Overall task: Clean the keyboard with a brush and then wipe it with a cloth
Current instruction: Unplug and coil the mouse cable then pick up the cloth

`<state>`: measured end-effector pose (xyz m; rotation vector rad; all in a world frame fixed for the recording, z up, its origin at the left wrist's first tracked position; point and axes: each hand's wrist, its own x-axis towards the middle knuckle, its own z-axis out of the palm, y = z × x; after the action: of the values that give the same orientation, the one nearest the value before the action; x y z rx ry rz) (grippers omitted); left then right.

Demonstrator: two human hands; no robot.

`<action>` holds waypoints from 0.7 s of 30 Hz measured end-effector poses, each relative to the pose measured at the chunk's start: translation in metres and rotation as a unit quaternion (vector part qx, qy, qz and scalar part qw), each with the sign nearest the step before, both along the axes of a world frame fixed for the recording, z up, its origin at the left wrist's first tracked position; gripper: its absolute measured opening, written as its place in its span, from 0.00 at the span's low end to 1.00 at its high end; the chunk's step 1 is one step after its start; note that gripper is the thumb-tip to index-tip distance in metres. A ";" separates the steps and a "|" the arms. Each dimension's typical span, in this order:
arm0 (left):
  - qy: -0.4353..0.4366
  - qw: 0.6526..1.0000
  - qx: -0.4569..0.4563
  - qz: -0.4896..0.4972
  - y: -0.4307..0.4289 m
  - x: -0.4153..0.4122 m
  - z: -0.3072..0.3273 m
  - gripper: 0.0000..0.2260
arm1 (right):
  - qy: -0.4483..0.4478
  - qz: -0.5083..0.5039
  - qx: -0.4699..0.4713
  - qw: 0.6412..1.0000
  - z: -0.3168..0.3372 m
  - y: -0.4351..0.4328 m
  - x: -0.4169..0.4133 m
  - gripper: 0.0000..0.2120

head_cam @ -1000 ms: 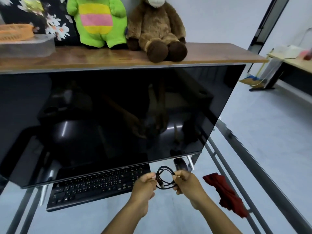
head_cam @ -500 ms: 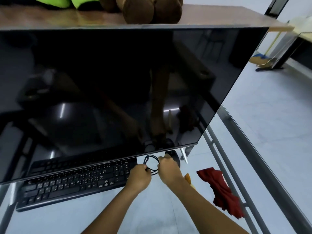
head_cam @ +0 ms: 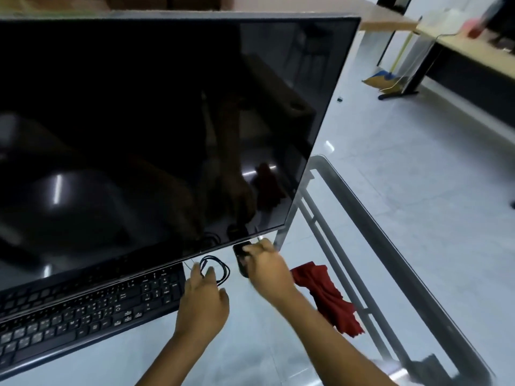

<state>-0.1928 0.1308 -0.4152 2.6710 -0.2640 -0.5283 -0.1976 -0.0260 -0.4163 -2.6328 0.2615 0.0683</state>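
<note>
A black keyboard (head_cam: 83, 310) lies on the glass table at the lower left, its far edge under the monitor's bottom rim. A crumpled red cloth (head_cam: 326, 296) lies on the glass to the right. My left hand (head_cam: 203, 299) is just right of the keyboard, and its fairly straight fingers touch a coiled black cable (head_cam: 220, 270) on the table. My right hand (head_cam: 267, 266), blurred by motion, is between the cable and the cloth. Its fingers curl over a black mouse (head_cam: 240, 260). I see no brush.
A large dark monitor (head_cam: 156, 129) hangs low over the back of the table and hides part of the keyboard. The glass table's metal frame (head_cam: 370, 218) runs along the right side. A desk (head_cam: 459, 51) and a broom stand far right across the tiled floor.
My right hand has let go of the coiled cable and moved right onto the mouse. The cable now lies on the table under my left fingers. My head has tilted further down.
</note>
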 end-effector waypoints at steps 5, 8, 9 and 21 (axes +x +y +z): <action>-0.043 0.990 -0.106 -0.089 -0.045 -0.010 0.014 0.17 | 0.032 -0.164 0.037 0.985 0.000 -0.109 -0.038 0.11; -0.037 0.978 -0.139 -0.151 -0.086 -0.009 0.014 0.16 | 0.151 -0.130 0.083 0.976 -0.005 -0.141 -0.053 0.22; -0.037 0.974 -0.138 -0.176 -0.101 -0.009 0.011 0.16 | 0.182 -0.108 0.074 0.975 -0.008 -0.145 -0.055 0.26; -0.025 0.977 -0.030 -0.209 -0.153 0.001 -0.029 0.11 | 0.137 -0.084 0.050 0.986 -0.017 -0.154 -0.061 0.07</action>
<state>-0.1919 -0.0221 -0.4443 2.5765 -0.8547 -0.5647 -0.2581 -0.1802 -0.4338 -2.4875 0.5562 0.3782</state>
